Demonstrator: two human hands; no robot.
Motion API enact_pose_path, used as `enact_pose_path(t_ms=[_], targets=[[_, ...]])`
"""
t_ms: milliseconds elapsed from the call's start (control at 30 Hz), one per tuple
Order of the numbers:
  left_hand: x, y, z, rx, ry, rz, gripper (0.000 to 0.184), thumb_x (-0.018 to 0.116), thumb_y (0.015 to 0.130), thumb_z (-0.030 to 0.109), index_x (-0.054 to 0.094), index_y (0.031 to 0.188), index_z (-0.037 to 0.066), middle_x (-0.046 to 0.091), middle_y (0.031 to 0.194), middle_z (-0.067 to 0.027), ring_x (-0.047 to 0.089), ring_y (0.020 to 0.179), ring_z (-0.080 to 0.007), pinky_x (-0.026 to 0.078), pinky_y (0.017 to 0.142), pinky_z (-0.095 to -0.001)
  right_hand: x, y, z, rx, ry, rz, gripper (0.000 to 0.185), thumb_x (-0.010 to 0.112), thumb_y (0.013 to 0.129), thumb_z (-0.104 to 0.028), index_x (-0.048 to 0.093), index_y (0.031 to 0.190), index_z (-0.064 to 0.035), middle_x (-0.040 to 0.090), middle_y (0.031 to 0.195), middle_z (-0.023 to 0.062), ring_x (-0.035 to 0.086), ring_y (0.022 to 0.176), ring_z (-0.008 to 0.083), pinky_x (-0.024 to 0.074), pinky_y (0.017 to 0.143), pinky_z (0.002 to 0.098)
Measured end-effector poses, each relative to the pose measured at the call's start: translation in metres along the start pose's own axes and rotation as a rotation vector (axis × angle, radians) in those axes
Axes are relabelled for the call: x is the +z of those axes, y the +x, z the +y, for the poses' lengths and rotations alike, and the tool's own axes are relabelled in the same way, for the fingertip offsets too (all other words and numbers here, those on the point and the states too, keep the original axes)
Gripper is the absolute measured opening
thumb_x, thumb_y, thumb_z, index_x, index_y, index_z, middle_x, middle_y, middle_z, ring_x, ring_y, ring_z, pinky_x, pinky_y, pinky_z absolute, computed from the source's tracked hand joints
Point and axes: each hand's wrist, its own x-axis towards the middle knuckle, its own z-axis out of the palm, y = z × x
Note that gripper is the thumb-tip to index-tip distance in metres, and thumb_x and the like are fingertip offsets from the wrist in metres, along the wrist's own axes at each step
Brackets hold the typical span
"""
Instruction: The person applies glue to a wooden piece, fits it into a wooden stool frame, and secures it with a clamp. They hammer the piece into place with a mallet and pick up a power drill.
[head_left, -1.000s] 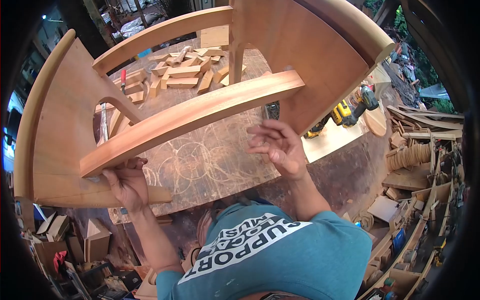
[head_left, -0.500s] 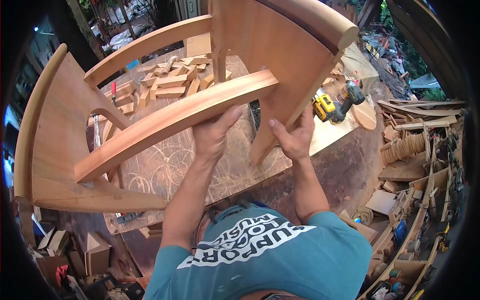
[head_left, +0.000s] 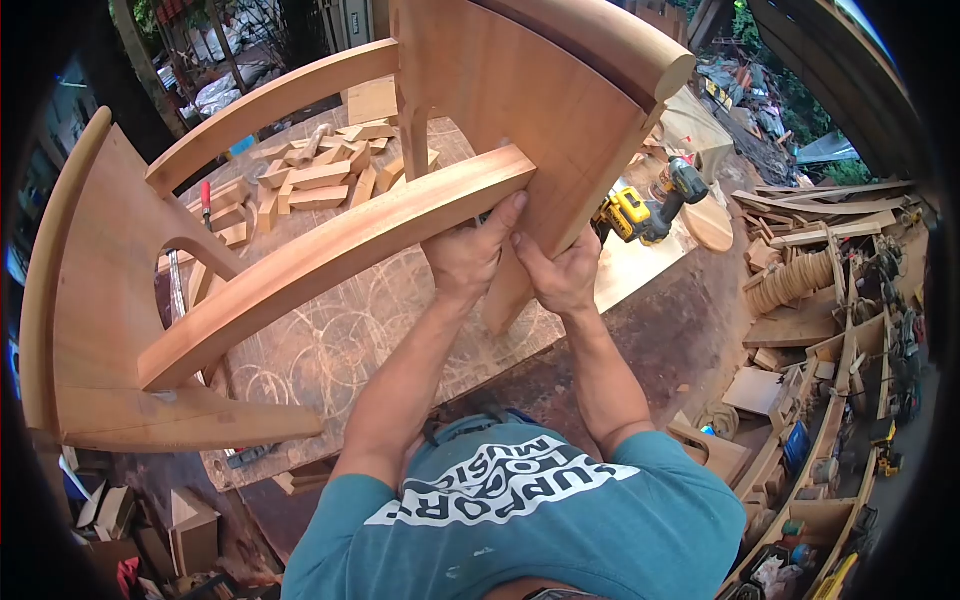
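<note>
Light-brown wooden frame (head_left: 340, 258) is held at an angle over the scratched brown worktop (head_left: 335, 345), w/ its L end extending past the worktop's L edge as seen; whether any leg rests on the surface can't be told. Worktop's near edge is crossed by both forearms. Open room, marked w/ pale looping scratches, is left btwn the frame's two ends, below the near rail (head_left: 300, 285).

Frame is made up of a broad L panel (head_left: 95, 260) & a broad R panel (head_left: 540, 80), joined by the near rail & a far rail (head_left: 280, 105), both gently curved. Outer edges are capped w/ thick rounded bars; visible wood is smooth, w/ grain showing on the near rail.

Near rail's R end & the adjoining R leg are gripped by both hands, set close together, thumbs nearly meeting: L hand (head_left: 465, 260) is clamped at the rail/leg joint, fingers partly hidden; R hand (head_left: 562, 270) is wrapped on the leg's outer side.

Far part of worktop is taken up by a heap of cut wooden blocks (head_left: 320, 175). Just beyond the R hand, a yellow-&-black power drill (head_left: 627, 213) is set on a pale board (head_left: 640, 275), so space that side is partly blocked. Coiled tan rope (head_left: 795, 280) is seen farther R, amid scrap wood.
</note>
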Motion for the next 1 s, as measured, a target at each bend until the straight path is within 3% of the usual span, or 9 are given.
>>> enact_pose_path(t_ms=[100,700,1000], targets=[[-0.0029,0.0,-0.0022,-0.036,0.003,-0.029,0.046,0.08,0.08,0.003,0.059,0.12,-0.003,0.064,0.116,-0.0105,0.06,0.109,-0.0188,0.049,0.097,-0.0341,-0.001,0.0002,0.0041,-0.02,-0.01,-0.019,0.037,0.069,0.081,-0.006,0.058,0.116,0.0043,0.068,0.103,0.0143,0.067,0.094,0.0203,0.0534,0.081,0.0338],[0.0026,0.0006,0.0014,0.009,-0.06,-0.036,0.047,0.078,0.081,0.001,0.057,0.123,-0.004,0.061,0.123,-0.0132,0.058,0.116,-0.0214,0.047,0.102,-0.0374,-0.0012,0.0013,0.009,-0.065,-0.044,-0.007,0.039,0.069,0.08,-0.006,0.058,0.117,0.0033,0.069,0.1,0.0147,0.068,0.092,0.0231,0.0536,0.079,0.0348],[0.004,-0.0032,-0.0058,0.028,0.017,0.017,0.046,0.078,0.081,0.002,0.058,0.122,-0.005,0.064,0.118,-0.0125,0.061,0.111,-0.021,0.048,0.098,-0.0357,-0.0025,0.0007,0.0026,-0.06,-0.029,-0.023,0.04,0.068,0.081,-0.004,0.058,0.119,0.0037,0.069,0.101,0.0147,0.069,0.091,0.0219,0.0541,0.079,0.0345]])
